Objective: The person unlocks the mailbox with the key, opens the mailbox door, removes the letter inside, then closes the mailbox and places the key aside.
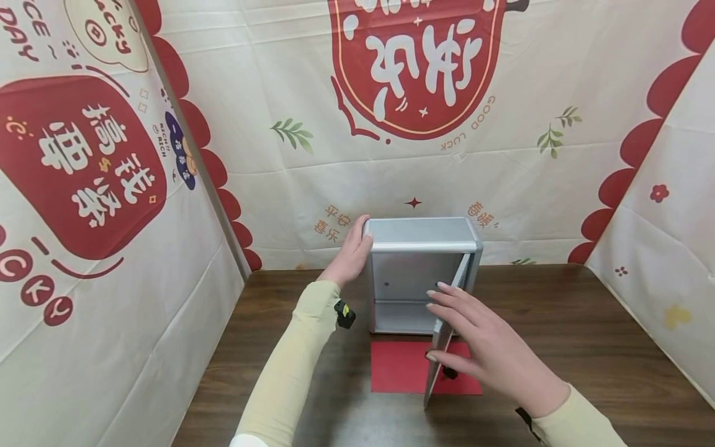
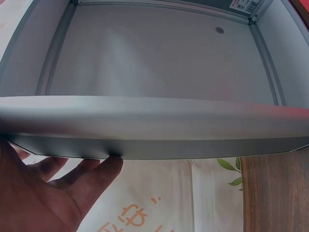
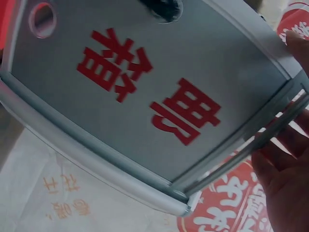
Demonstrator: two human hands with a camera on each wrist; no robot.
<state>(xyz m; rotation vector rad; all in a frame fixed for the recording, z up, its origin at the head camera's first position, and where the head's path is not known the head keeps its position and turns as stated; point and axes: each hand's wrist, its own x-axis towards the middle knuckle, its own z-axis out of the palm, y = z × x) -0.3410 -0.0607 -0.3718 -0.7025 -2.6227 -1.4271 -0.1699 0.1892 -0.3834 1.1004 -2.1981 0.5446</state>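
A grey metal mailbox [image 1: 421, 226] stands upright on the table, its front facing me and its door [image 1: 438, 347] swung outward. Red characters and a round hole mark the door's outer face in the right wrist view. My left hand [image 1: 350, 251] rests at the box's upper left corner, fingertips against the side wall [image 2: 169, 149]. Beside the door's free edge is my right hand [image 1: 486, 341], fingers spread and extended, the thumb tip right at that edge. A dark blurred piece [image 3: 165, 8] sits on the door's outer face. Bare inner walls show inside the box.
A red sheet [image 1: 396, 366] lies on the brown wooden table [image 1: 536, 298] in front of the box, partly beneath the door. Printed cloth [image 1: 251, 186] hangs behind the table and along both sides. Each wrist carries a small black camera [image 1: 344, 315].
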